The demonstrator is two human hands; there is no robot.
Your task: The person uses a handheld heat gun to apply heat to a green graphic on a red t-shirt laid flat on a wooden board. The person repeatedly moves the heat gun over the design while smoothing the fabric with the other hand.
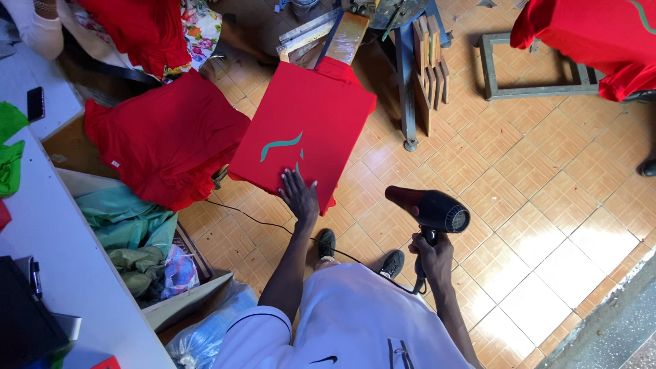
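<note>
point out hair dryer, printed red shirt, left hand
hair dryer (432,208), head view, on its black barrel.
printed red shirt (311,116), head view, on plain red cloth above the teal print.
left hand (300,195), head view, on its back.

left hand (299,195) on shirt (304,126), hair dryer (430,208) right of it

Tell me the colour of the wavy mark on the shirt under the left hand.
Teal green wavy mark on the red shirt, clearest in the head view.
</note>
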